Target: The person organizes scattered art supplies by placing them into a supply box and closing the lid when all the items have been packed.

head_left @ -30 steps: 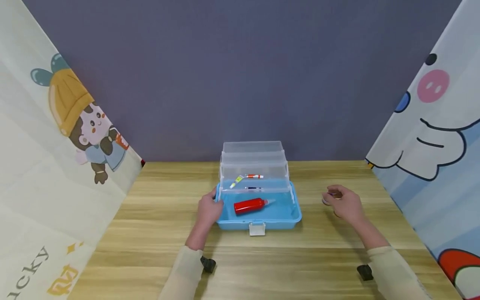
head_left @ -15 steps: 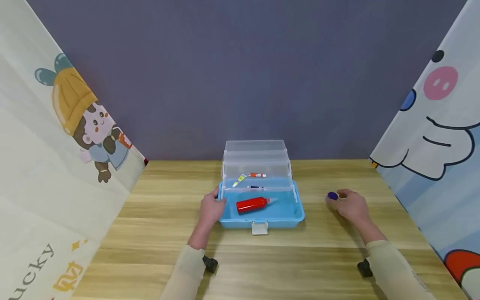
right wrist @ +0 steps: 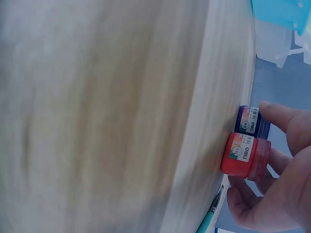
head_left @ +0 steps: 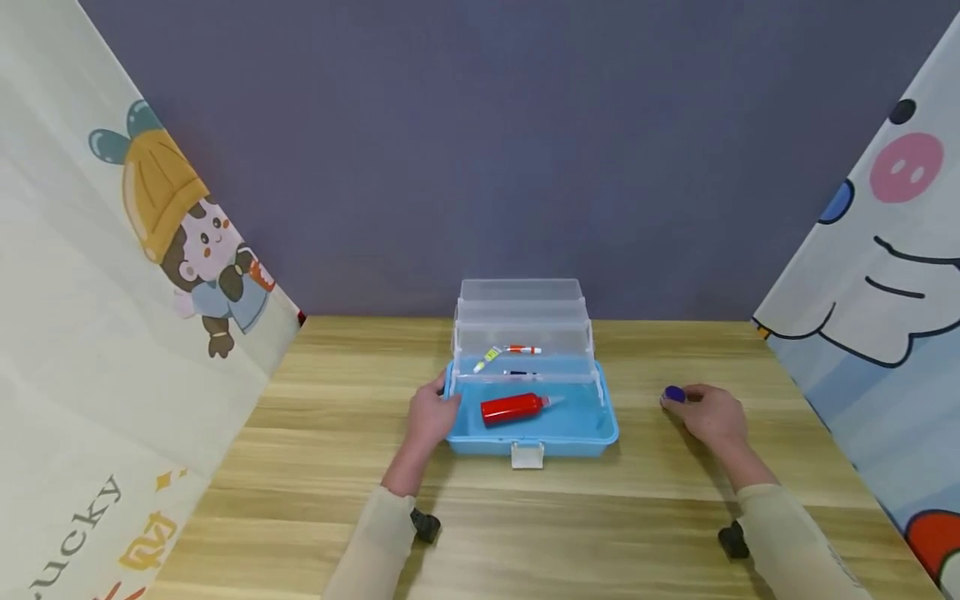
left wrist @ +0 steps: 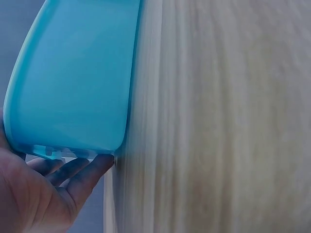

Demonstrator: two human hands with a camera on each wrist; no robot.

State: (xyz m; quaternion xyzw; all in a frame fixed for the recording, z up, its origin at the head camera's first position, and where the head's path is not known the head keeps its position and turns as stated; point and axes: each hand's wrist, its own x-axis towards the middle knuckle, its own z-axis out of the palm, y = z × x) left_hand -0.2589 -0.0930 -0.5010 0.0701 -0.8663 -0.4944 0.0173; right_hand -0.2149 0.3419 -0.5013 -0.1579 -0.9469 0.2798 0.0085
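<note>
My left hand [head_left: 432, 414] grips the left side of a light blue storage box [head_left: 577, 448], thumb at the rim. In the left wrist view its fingers [left wrist: 87, 179] reach around the end of the blue wall [left wrist: 77, 73]. To the right of the box, my right hand [head_left: 716, 419] holds two small paint jars between thumb and fingers. The purple jar [right wrist: 249, 120] has the thumb at its lid; the red jar [right wrist: 238, 155] stands beside it, fingers behind. From the head view only the purple lid [head_left: 674, 393] shows, with the red jar hidden under the hand.
Clear fold-out trays [head_left: 517, 312] stand raised at the box's back, holding a yellow paint tube [head_left: 487, 358] and an orange one [head_left: 523, 350]. A red squeeze bottle [head_left: 512, 409] lies inside the box. A teal-handled brush [right wrist: 208, 217] lies close to the jars.
The right hand has shifted slightly toward the person, and the purple lid, hidden a second ago, now shows. The left hand stays on the box. The whole head view has shifted a little.
</note>
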